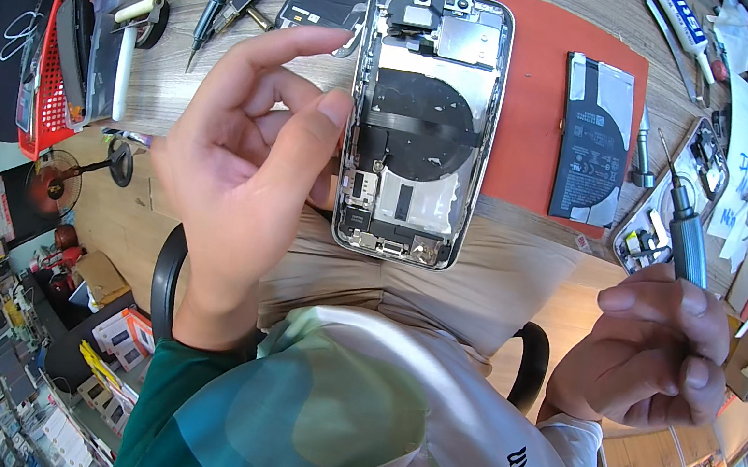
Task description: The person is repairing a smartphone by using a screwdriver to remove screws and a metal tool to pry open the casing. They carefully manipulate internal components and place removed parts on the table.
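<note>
An opened phone (403,204), its inner parts and round black charging coil (428,105) exposed, stands out past the table's front edge above my lap. My left hand (257,137) is at its left side: the thumb presses the edge, the index finger reaches near the upper corner, and a finger shows partly behind the frame. At the right, my right hand (649,350) has curled fingers around the handle end of a blue-grey screwdriver (688,229), whose tip points up and left. Its grip is partly hidden by the fingers. A black phone battery (594,141) lies right of the phone.
An orange mat (533,93) lies under the battery. Another phone housing (632,240) with loose parts sits beneath the screwdriver. Pen-like tools (219,9), a white-handled roller (125,62) and a red basket (53,65) are at the left. A tube (676,22) lies at the far right.
</note>
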{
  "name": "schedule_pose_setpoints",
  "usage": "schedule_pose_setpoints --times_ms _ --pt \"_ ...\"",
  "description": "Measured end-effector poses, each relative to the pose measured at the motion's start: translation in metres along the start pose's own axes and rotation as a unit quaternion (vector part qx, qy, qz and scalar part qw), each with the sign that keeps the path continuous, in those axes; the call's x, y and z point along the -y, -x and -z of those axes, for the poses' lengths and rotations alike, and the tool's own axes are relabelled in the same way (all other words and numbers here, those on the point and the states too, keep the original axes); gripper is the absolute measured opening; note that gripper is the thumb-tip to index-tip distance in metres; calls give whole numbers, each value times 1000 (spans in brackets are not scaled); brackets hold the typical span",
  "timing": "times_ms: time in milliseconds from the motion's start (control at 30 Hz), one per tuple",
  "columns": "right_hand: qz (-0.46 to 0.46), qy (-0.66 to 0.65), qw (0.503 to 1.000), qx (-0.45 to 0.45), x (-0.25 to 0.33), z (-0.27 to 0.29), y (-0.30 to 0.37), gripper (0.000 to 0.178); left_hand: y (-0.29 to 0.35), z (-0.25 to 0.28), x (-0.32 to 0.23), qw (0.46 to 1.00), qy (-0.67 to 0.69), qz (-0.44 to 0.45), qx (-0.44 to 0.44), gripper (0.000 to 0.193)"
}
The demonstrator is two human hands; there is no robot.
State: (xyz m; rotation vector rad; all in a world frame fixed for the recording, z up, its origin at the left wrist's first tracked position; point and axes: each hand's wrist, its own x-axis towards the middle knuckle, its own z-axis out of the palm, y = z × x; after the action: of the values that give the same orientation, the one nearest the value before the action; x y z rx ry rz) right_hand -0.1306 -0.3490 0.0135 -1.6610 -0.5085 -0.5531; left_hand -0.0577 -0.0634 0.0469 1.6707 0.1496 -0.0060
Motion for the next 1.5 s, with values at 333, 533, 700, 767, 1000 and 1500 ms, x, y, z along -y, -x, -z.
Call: schedule_pose_setpoints --times_ms 333,533,700,767,1000,1500 --pt "-3 -62 998 3 -11 -3 4 34 -13 6 6 999 14 -4 48 40" --pt "27 -78 997 -5 -10 1 -1 37 -11 7 12 998 37 15 44 36" --pt "-60 -129 988 69 -6 -3 -2 22 -5 2 11 1000 12 10 21 36" --pt "-246 -147 957 42 10 -26 4 15 -9 0 11 999 19 5 30 36" --pt "-531 -260 801 91 10 -66 -4 17 -3 1 16 999 39 -14 21 30" --pt "-347 -132 921 113 39 -109 23 11 32 27 39 988 154 25 7 29"
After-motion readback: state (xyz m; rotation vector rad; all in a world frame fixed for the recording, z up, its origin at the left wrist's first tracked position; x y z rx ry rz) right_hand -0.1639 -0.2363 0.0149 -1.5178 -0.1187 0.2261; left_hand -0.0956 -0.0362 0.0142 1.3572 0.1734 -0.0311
